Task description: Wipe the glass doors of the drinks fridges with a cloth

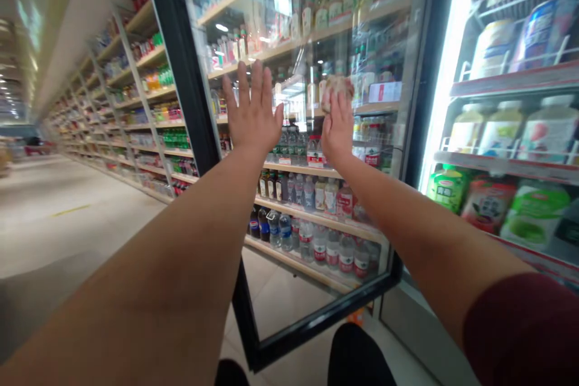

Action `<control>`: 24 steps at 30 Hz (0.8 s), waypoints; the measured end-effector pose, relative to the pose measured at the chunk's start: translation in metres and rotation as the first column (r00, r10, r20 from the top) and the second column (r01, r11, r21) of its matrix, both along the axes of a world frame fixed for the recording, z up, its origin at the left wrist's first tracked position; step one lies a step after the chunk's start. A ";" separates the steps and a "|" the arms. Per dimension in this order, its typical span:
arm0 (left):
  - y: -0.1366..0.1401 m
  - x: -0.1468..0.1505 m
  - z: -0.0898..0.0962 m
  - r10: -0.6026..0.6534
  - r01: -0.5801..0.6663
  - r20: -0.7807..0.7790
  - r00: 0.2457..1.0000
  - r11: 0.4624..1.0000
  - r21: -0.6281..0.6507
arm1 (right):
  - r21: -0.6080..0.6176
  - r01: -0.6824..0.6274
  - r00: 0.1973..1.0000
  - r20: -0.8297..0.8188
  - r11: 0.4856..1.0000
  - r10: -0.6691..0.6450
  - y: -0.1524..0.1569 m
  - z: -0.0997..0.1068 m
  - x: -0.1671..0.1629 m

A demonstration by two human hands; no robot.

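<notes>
A glass fridge door [289, 313] with a black frame stands swung out in front of me. My left hand [251, 110] lies flat against its pane on the left, fingers stretched up and thumb out to the right. Farther right, my right hand [338, 123] presses a crumpled, pale cloth with reddish patches [338, 85] against the glass. The cloth shows above and around the fingertips; the part under the palm is hidden.
Through the pane show shelves of bottles [312, 190]. At right is the lit open fridge with drinks on its racks [506, 160]. Long store shelves [149, 90] run back along the left beside the pale floor [85, 205]. My knees [357, 356] are just below the door.
</notes>
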State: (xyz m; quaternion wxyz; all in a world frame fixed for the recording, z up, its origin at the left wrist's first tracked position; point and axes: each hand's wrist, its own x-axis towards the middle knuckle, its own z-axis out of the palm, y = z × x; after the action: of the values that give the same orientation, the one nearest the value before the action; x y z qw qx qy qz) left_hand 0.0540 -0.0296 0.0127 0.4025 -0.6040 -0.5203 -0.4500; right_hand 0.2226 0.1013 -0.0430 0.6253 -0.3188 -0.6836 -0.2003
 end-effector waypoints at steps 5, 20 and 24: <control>-0.004 0.002 -0.001 0.039 -0.040 -0.045 0.998 0.999 -0.015 | 0.109 -0.034 0.949 0.316 0.993 -0.002 -0.002 -0.008 0.005; -0.015 0.012 0.000 -0.013 0.013 0.009 1.000 0.999 -0.049 | 0.006 0.011 0.977 0.213 1.000 -0.012 -0.014 -0.019 0.007; -0.014 0.013 0.000 0.030 -0.030 0.001 1.000 0.999 -0.045 | -0.020 -0.022 0.996 0.087 1.000 0.024 -0.012 -0.022 0.005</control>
State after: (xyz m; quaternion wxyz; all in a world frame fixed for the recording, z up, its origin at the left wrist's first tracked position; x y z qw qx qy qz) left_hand 0.0671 -0.0439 0.0130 0.3951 -0.6045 -0.5398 -0.4326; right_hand 0.2279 0.0892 -0.0652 0.5942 -0.3079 -0.7156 -0.2003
